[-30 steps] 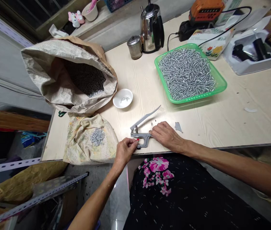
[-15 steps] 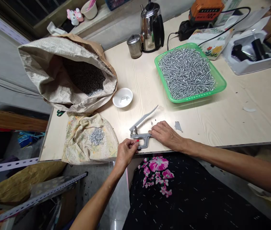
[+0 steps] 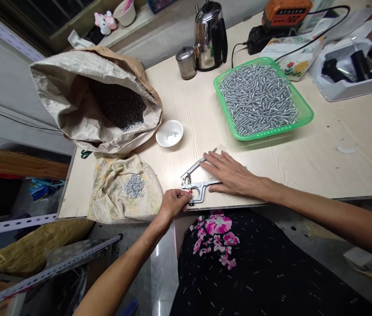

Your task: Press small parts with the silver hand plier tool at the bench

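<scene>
Snap pliers [image 3: 200, 186] in grey metal, with a spring and a red part at the jaw, lie on the table near its front edge. My right hand [image 3: 233, 174] reaches over both handles, fingers on the upper one and thumb by the lower. At the jaw end, my left hand [image 3: 174, 202] is closed in a pinch; what its fingertips hold is hidden. Left of that hand, a heap of small metal pins [image 3: 134, 186] rests on a patterned cloth [image 3: 106, 199]. A white bowl [image 3: 161, 139] behind the pliers holds a few small pieces.
A green basket [image 3: 273, 132] full of small metal springs or screws stands back right. A large open paper sack [image 3: 60, 94] with dark metal pieces leans at left. Behind are a kettle [image 3: 207, 39], a metal canister [image 3: 186, 63] and a white tray [image 3: 344, 91].
My right hand has moved up and spread from the lower handle onto both handles. The upper handle has come down slightly. My left hand stays pinched at the jaw.
</scene>
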`<state>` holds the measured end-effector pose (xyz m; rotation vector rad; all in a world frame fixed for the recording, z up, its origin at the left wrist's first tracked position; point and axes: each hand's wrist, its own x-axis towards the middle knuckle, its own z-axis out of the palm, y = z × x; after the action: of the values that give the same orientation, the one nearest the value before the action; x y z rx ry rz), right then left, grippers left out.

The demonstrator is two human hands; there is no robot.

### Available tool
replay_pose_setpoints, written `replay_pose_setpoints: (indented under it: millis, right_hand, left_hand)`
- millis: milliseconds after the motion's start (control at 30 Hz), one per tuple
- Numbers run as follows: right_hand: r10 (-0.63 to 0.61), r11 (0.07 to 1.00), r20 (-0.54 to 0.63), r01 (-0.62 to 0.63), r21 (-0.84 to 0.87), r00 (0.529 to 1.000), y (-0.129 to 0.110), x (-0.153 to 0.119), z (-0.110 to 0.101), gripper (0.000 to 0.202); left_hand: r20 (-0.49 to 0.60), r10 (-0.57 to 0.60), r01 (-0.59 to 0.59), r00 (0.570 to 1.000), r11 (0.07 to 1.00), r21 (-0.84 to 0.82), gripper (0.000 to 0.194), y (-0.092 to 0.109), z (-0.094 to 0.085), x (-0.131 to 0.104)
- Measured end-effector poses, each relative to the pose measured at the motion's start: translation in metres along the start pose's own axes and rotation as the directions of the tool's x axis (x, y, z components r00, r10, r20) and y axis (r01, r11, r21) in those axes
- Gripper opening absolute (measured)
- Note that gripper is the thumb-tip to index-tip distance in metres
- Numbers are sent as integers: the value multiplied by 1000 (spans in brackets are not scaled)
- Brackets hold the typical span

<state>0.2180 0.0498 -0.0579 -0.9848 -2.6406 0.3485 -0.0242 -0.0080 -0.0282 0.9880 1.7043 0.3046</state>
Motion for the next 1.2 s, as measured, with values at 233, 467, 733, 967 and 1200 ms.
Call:
replay_pose_setpoints:
  millis: [233, 467, 733, 967, 1200]
  right_hand:
    - [23, 1000, 181, -23, -5, 983, 18, 22, -20, 103]
    - [13, 998, 175, -3, -56, 985, 9, 24, -32, 62]
    - [42, 999, 105, -39, -35, 994, 5, 13, -25, 49]
    - [83, 996, 114, -80, -30, 990, -1, 11, -25, 57]
    - [112, 993, 113, -107, -44, 987, -10, 12, -24, 21]
  left_hand:
    - [-31, -16, 17, 999, 1000, 23, 21, -2, 1, 1]
    - [-47, 10, -1, 999, 982, 187, 23, 5, 1, -11]
    - [50, 746, -519, 664, 412, 748, 42, 35, 27, -22]
    - [281, 667, -572, 690, 264, 776, 61, 59, 32, 16]
    - [321, 634, -592, 704, 274, 758, 27, 65, 31, 17]
